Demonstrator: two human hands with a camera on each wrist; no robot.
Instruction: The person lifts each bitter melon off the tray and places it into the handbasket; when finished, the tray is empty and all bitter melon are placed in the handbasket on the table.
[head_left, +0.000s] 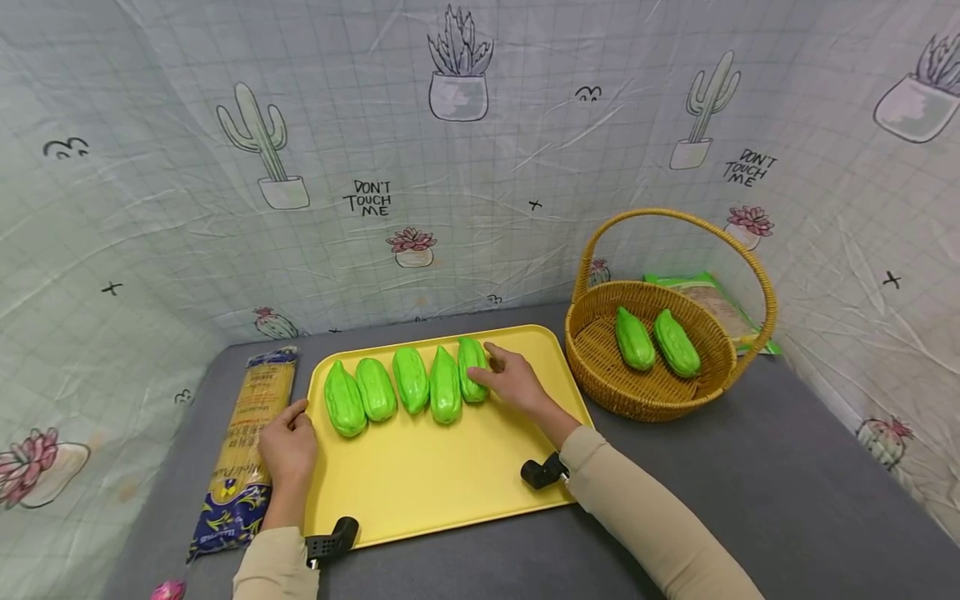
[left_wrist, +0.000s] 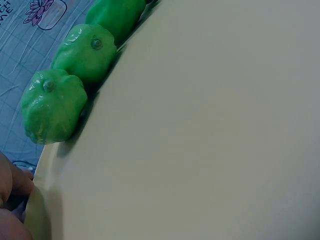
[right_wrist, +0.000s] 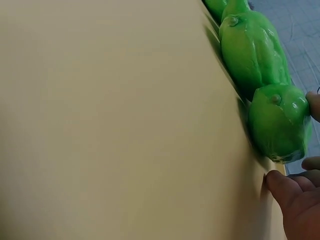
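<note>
A yellow tray (head_left: 420,483) holds a row of several glossy green bitter melons (head_left: 412,380) along its far side. At the tray's left edge is my left hand (head_left: 288,446), its fingers curled and pinching the rim, as the left wrist view also shows. My right hand (head_left: 517,382) is at the rightmost bitter melon (head_left: 472,369), thumb and fingers spread on its near right side. In the right wrist view one fingertip (right_wrist: 314,104) meets or nearly meets that bitter melon (right_wrist: 280,122), while the thumb stands apart from it.
A wicker basket (head_left: 645,408) with a tall handle stands right of the tray, two bitter melons (head_left: 677,343) inside. Behind it lies a green-edged packet (head_left: 712,300). Left of the tray is a long spaghetti pack (head_left: 243,433). A patterned cloth (head_left: 480,192) hangs behind the grey table (head_left: 787,467).
</note>
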